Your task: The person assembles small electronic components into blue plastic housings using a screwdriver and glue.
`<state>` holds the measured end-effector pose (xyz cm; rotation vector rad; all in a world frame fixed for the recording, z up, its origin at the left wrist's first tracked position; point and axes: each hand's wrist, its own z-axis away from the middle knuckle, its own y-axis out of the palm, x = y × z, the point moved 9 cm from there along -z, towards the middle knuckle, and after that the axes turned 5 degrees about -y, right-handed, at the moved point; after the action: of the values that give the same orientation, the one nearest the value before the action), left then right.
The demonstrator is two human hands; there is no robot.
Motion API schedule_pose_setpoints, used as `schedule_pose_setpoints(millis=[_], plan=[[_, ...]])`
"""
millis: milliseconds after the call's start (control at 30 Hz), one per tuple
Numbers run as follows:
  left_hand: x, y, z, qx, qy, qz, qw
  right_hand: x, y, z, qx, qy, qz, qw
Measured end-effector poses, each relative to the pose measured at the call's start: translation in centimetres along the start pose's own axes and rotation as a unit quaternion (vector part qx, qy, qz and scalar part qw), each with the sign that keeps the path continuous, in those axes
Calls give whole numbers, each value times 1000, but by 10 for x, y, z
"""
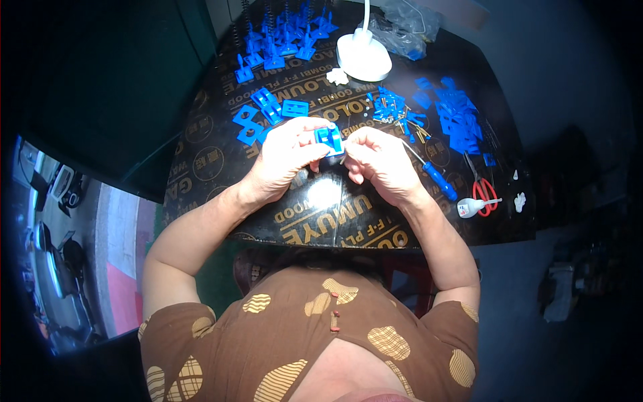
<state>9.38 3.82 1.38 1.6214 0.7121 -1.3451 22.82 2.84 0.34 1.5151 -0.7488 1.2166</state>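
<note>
Above the middle of the table, my left hand [284,155] grips a blue plastic bracket [328,139] between thumb and fingers. My right hand [380,161] is closed in a pinch at the bracket's right side. A thin yellowish tip shows below those fingertips, too small to name. Loose blue plates [295,108] lie just beyond my left hand. Past my right hand is a pile of small blue pieces [388,104], with brass-coloured pins [418,127] among them. A screwdriver with a blue handle [439,181] rests beside my right wrist.
Blue parts with black springs [274,57] stand at the far left. A white lamp base [364,57] and clear plastic bags [402,30] are at the back. To the right are blue flat pieces [459,117], red-handled scissors [483,191] and a small white bottle [471,208].
</note>
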Motion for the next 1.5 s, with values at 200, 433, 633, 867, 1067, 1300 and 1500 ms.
schedule_pose_setpoints(millis=[200,433,633,867,1067,1300,1500], plan=[[1,-6,-2,4,-13,47,999,14,-2,1,-2,-36,11,999],[-6,1,-2,41,-32,97,994,29,-3,6,-8,-113,-9,993],[-5,4,-3,65,-44,131,988,43,1,13,-16,-181,52,982],[-6,10,-2,84,-52,141,985,47,4,17,-23,-224,120,967],[-5,14,-2,92,-61,141,984,49,5,18,-23,-242,119,963],[-2,14,0,91,-74,119,986,47,6,18,-19,-236,130,963],[-5,16,1,89,-75,109,987,47,5,18,-27,-250,131,959]])
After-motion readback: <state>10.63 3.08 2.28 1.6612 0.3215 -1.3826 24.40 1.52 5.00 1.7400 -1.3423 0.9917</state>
